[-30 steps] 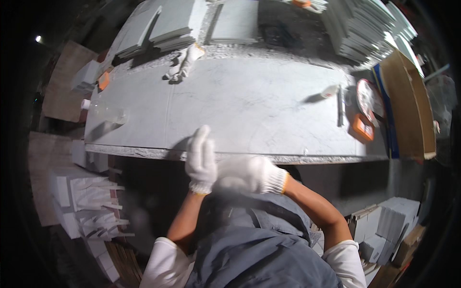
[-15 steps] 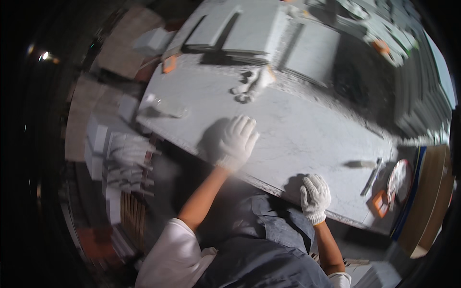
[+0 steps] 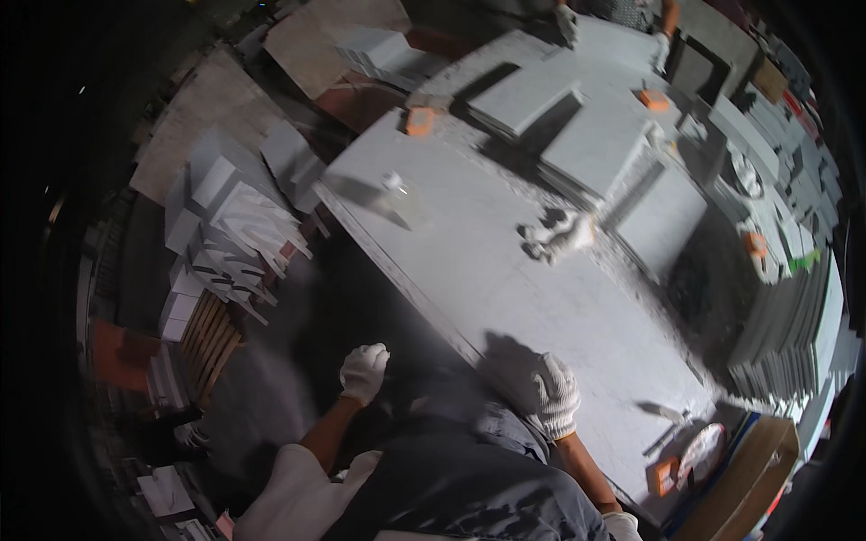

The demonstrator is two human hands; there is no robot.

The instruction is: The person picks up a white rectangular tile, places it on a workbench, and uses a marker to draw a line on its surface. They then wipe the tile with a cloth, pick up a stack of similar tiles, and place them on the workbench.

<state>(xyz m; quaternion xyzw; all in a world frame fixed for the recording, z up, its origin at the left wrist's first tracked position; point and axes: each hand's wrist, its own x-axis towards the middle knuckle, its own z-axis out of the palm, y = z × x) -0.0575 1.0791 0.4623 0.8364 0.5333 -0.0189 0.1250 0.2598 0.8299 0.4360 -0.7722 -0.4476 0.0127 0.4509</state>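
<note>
- Resting on the near edge of a big grey stone slab (image 3: 505,270), the person's right hand (image 3: 548,389) lies flat, fingers spread and holding nothing, likely to steady the body or the slab.
- The left hand (image 3: 363,371) hangs off the slab, over the dark floor, near the slab's left edge. Its fingers are curled together in a loose fist, and nothing shows inside it.
- Both hands wear white work gloves, which fits rough, dusty stone.
- The slab sits on a work table and runs from the near right to the far left. Its top is dusty.
- A small clear bottle (image 3: 394,185) stands upright near the slab's far left end, out of the way of the hands.
- A crumpled pair of gloves (image 3: 552,236) lies in the middle of the slab, well apart from both hands.
- An orange block (image 3: 419,121) sits at the far corner, and another orange block (image 3: 664,474) lies near the right hand, close to a round disc (image 3: 702,446).
- Cut grey tiles (image 3: 577,117) are stacked flat on the far side, so they stay tidy.
- White tile pieces (image 3: 236,236) lean in a pile on the left, by the floor.
- Another person's gloved hand (image 3: 566,20) works at the far end.
</note>
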